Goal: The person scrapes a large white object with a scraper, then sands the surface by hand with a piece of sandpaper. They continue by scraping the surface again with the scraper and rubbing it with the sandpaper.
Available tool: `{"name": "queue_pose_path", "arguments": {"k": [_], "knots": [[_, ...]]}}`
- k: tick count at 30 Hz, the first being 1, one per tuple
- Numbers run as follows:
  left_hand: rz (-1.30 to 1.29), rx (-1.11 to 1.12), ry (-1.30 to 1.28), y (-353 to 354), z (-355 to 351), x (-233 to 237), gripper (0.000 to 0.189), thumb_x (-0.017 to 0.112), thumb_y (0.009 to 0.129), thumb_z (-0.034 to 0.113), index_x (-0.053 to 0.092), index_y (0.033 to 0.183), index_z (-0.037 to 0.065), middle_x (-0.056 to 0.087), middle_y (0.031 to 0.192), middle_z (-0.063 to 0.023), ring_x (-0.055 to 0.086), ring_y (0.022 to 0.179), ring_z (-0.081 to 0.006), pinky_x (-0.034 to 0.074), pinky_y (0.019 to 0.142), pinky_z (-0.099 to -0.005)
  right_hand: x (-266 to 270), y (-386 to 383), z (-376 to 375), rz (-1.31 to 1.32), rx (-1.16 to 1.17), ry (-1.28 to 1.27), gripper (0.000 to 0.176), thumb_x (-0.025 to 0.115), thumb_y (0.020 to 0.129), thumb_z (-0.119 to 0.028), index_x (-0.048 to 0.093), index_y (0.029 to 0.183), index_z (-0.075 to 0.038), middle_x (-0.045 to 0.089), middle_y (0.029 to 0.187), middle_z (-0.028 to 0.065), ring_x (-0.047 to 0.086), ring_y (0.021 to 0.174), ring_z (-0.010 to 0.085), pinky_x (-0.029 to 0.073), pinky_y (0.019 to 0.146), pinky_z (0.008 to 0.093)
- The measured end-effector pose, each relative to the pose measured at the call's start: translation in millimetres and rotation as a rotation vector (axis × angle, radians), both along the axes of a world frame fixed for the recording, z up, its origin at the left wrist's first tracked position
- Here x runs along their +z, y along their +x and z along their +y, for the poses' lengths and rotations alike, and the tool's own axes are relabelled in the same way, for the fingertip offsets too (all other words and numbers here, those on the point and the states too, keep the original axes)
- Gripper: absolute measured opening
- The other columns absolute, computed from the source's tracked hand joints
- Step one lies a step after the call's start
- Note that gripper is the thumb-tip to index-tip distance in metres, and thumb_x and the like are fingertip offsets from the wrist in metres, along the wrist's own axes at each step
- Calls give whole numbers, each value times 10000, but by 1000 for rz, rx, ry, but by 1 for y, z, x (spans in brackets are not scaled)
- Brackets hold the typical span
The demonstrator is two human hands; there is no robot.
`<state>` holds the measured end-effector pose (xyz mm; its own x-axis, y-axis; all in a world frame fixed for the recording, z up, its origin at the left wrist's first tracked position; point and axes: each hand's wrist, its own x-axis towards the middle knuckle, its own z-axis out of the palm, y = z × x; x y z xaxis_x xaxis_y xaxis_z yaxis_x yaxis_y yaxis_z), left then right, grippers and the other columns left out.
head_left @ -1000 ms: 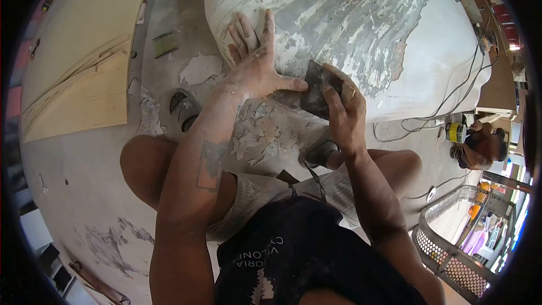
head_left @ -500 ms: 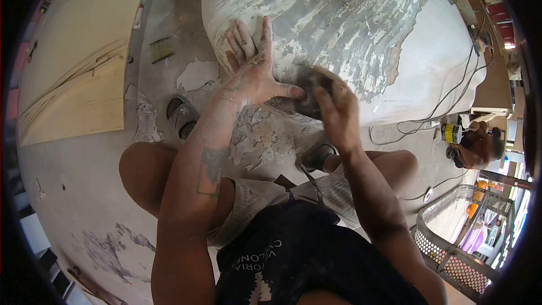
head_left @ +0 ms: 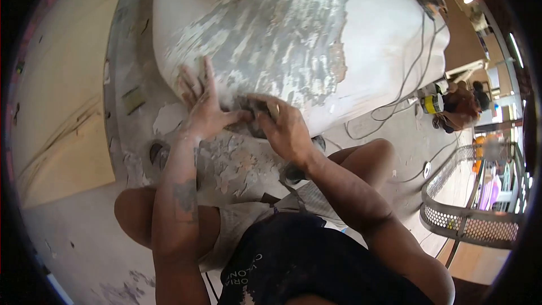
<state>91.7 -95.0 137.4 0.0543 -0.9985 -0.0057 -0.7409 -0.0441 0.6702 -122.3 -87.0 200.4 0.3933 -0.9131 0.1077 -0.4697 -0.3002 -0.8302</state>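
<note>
A big rounded hull-like form lies on the floor, white at the right, its paint scraped off in grey and brown patches toward me. My left hand lies flat on its lower edge, fingers spread. My right hand presses a dark sanding pad against the same edge, right beside the left thumb. The pad is mostly hidden under my fingers.
Paint flakes litter the grey floor between my knees. Plywood sheets lie at the left. Cables run over the form to the right, where another person crouches. A perforated metal railing stands at the lower right.
The view has swung, so the form and hands sit further left and lower. My right hand has rubbed the pad along the edge toward the left thumb; the left hand stays flat.
</note>
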Motion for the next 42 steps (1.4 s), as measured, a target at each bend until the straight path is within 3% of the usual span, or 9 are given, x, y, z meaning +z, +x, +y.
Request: {"name": "queue_pose_path", "arguments": {"k": [4,8,10,16,19,22,26,33,42], "knots": [[11,24,-70,-5,-6,-15,1537,797,631,822,-191,1644,222,-266,1609,-401,-217,1484,-622,-26,1193,-723,32,-27,-14,98,-49,18,308,610,983,-128,688,1272,-56,706,1160,234,694,1052,401,556,933,431],[45,54,5,-2,-2,-10,1263,650,855,767,-151,1656,210,-237,1625,-391,-193,1512,-585,-16,1181,-734,47,-49,-58,457,-90,-495,362,565,977,-47,705,1294,-155,712,1139,112,695,1023,314,561,913,399],[78,48,-1,2,-5,-20,1073,547,976,685,-128,1662,210,-230,1637,-374,-179,1525,-564,-17,1202,-696,29,-48,-60,702,-25,-395,375,560,970,-55,694,1299,-174,699,1214,101,680,1089,302,526,977,411],[-66,136,35,-9,-8,-6,973,495,1023,631,-99,1668,210,-214,1647,-364,-176,1531,-554,-12,1229,-651,11,-43,37,815,172,-312,377,553,987,-141,637,1351,-189,669,1268,92,652,1188,256,490,1018,438],[-160,148,10,-10,-11,-10,977,517,1016,624,-48,1675,177,-140,1669,-355,-103,1550,-545,41,1243,-637,8,-59,63,666,231,-14,404,551,933,-111,644,1324,-155,656,1279,85,642,1209,274,488,1011,457],[-178,168,-72,-17,-2,2,964,547,1003,612,55,1678,131,-26,1691,-334,3,1566,-520,113,1250,-618,12,-86,59,395,-4,-18,396,552,946,-72,653,1323,-141,682,1188,141,661,1146,337,516,1005,465],[-346,-1,-479,-61,-11,20,953,588,959,622,196,1670,123,97,1723,-236,93,1580,-463,146,1248,-616,-6,-120,51,441,-142,-101,476,496,903,-5,642,1345,-101,675,1211,180,664,1134,375,532,974,470],[-731,-298,-170,-156,-14,82,915,542,948,624,226,1668,156,121,1739,-161,91,1604,-368,70,1270,-600,11,-137,73,261,-193,45,361,537,958,-72,659,1297,-83,661,1205,170,646,1144,385,517,974,488],[-705,-491,-425,-123,-36,54,756,508,992,561,419,1584,98,272,1690,-191,223,1563,-402,128,1261,-607,-20,-150,76,213,-217,11,466,622,896,-54,622,1361,-82,664,1184,176,666,1098,392,542,932,483]]}}
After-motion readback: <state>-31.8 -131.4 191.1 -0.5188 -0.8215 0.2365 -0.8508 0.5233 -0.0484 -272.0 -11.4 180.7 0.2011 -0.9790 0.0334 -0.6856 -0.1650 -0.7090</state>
